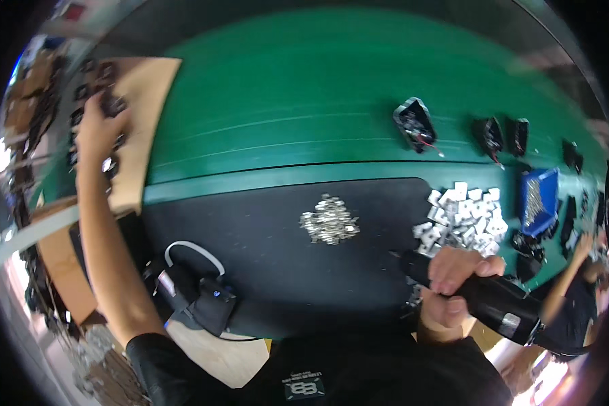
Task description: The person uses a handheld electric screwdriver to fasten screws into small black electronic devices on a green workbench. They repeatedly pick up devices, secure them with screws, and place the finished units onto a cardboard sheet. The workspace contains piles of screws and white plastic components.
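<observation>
Workbench with green top [264, 95] bears a black mat [264, 284], at whose right side the right hand [453, 281] grasps a black handheld tool [497, 304] near white parts [461, 218], while the left hand [100, 132], blurred, its grip I cannot tell, is among dark pieces [107, 70] on cardboard [149, 98].

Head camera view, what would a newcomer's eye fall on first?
Probably the heap of small silver metal pieces near the middle of the flat black mat, bright against it. The pile of white angular pieces stands out to its right, just beyond the right hand gripping a black cylindrical tool.
</observation>
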Motion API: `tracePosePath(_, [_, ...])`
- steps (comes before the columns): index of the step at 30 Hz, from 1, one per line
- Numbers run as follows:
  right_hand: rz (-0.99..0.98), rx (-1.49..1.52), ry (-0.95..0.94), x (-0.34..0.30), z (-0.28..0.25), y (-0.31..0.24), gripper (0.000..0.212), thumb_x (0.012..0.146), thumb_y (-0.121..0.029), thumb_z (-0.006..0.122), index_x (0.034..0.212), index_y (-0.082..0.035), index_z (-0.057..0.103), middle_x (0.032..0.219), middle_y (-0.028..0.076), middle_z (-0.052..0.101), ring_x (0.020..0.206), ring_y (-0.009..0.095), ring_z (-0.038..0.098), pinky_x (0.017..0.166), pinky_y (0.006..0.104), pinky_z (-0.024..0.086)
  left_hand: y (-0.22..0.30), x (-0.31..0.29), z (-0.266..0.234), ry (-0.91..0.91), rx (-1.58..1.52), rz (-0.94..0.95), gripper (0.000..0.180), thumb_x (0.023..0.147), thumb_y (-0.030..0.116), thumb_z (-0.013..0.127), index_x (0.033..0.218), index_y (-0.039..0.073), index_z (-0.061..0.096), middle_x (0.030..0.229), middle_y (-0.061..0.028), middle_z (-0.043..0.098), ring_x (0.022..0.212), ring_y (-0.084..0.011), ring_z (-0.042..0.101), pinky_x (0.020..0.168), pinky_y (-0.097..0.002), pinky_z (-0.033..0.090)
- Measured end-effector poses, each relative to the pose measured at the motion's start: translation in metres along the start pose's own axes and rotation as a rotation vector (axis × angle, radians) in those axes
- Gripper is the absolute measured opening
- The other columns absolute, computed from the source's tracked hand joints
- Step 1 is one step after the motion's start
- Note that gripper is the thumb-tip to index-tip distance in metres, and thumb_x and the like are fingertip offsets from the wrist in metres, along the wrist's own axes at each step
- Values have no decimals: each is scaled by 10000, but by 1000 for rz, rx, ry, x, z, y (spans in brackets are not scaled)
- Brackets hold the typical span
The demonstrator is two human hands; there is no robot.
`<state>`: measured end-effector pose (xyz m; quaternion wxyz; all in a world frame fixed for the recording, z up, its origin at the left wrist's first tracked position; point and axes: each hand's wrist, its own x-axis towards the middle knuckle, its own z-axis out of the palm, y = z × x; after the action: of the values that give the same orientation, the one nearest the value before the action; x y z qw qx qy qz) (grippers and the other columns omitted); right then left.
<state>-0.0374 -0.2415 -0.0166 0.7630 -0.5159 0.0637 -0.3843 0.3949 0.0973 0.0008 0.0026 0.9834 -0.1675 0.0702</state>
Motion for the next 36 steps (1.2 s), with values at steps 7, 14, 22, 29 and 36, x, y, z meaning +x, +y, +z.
tracePosePath(7, [7, 113, -316, 13, -25, 3, 620, 707, 44, 718, 1212, -49, 370, 796, 76, 584, 657, 210, 593, 592, 330, 475, -46, -19, -4, -1, -57, 79, 683, 790, 243, 733, 1372, 53, 429, 1206, -181, 595, 1061, -263, 599, 908, -357, 451])
tracePosePath(14, [58, 56, -76, -2, -14, -3, 496, 794, -64, 706, 1184, -100, 404, 759, 33, 558, 661, 178, 550, 623, 332, 459, 208, -172, -67, -135, -438, 397, 352, 698, 109, 723, 1035, 49, 644, 1014, -131, 662, 934, -310, 631, 843, -399, 486])
tracePosePath(22, [-105, 116, 36, -6, -10, -4, 437, 829, -214, 661, 1170, -96, 414, 743, -7, 487, 605, 95, 440, 595, 263, 355, 305, -325, -36, -413, -815, 756, 180, 747, 175, 701, 887, 90, 625, 838, -27, 577, 734, -184, 578, 649, -322, 481])
tracePosePath(29, [-74, 75, 104, -5, -14, -18, 489, 798, -247, 736, 1151, -131, 418, 715, -9, 508, 584, 130, 488, 572, 296, 409, 341, -368, -12, -340, -818, 879, 277, 776, 179, 630, 1042, 110, 600, 996, -40, 553, 867, -175, 548, 715, -314, 437])
tracePosePath(36, [-119, 84, 13, -3, -9, -19, 453, 832, -230, 676, 1179, -101, 415, 748, -8, 489, 616, 112, 467, 609, 284, 389, 335, -370, -7, -335, -844, 922, 231, 767, 142, 577, 995, 116, 602, 909, -21, 534, 807, -158, 536, 716, -303, 427])
